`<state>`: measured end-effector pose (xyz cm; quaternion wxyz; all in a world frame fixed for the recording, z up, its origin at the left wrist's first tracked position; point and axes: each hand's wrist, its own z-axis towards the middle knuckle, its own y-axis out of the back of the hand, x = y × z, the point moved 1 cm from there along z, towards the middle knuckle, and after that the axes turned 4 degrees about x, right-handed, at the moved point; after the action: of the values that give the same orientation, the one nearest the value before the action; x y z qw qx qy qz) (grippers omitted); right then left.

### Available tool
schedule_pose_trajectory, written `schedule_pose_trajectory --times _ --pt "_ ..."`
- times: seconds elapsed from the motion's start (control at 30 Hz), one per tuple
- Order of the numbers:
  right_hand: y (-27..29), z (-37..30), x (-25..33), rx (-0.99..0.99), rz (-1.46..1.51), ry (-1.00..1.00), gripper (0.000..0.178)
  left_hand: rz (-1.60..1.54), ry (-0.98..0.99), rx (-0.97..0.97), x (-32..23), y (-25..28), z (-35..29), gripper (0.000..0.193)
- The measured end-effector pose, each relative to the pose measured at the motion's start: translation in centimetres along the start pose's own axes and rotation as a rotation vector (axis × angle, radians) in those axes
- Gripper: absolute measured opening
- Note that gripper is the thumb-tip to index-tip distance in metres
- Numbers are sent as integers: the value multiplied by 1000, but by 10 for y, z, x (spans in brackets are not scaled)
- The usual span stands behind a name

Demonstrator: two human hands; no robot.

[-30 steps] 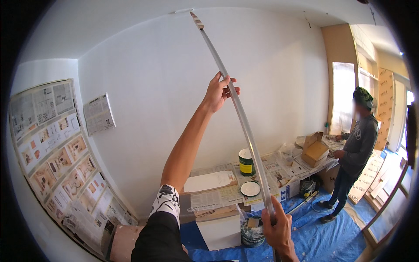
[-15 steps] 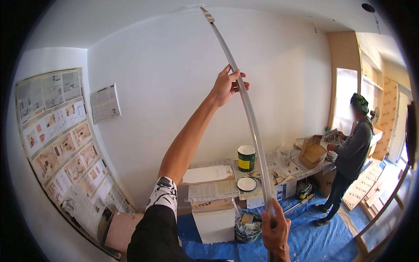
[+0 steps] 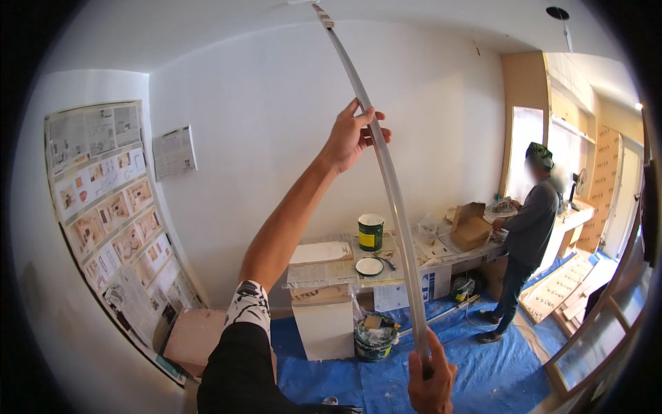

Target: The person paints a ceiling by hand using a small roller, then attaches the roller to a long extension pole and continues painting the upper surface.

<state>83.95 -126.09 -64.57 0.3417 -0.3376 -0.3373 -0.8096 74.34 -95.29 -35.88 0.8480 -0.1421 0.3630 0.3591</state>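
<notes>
A long grey pole (image 3: 390,181) rises from low in front of me to the ceiling, tilted with its top to the left. My left hand (image 3: 353,136) is closed around its upper part, arm outstretched. Lower down, my right hand (image 3: 432,378) grips the same pole near its bottom end. A striped, wood-coloured piece (image 3: 324,16) is fixed at the pole's tip. It reaches up to a white patch (image 3: 302,2) on the ceiling; whether they touch I cannot tell.
A paper-covered bench (image 3: 321,277) along the wall carries an open paint can (image 3: 370,232), a lid (image 3: 369,266) and a cardboard box (image 3: 471,228). A bucket (image 3: 376,338) stands on blue sheeting (image 3: 317,376). Another person (image 3: 529,228) stands at right. Newspaper covers the left door (image 3: 96,138).
My view has shifted to the right and up a little. Both hands keep hold of the pole, whose tip now sits slightly higher and further left in view.
</notes>
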Motion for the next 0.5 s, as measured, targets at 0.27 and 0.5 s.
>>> schedule_pose_trajectory --times 0.27,0.5 --pt "35 -65 26 25 -53 -57 45 -49 -26 -4 -34 -45 -41 20" --pt "22 -47 46 15 -46 -60 45 -89 -27 -32 -34 -22 -19 20"
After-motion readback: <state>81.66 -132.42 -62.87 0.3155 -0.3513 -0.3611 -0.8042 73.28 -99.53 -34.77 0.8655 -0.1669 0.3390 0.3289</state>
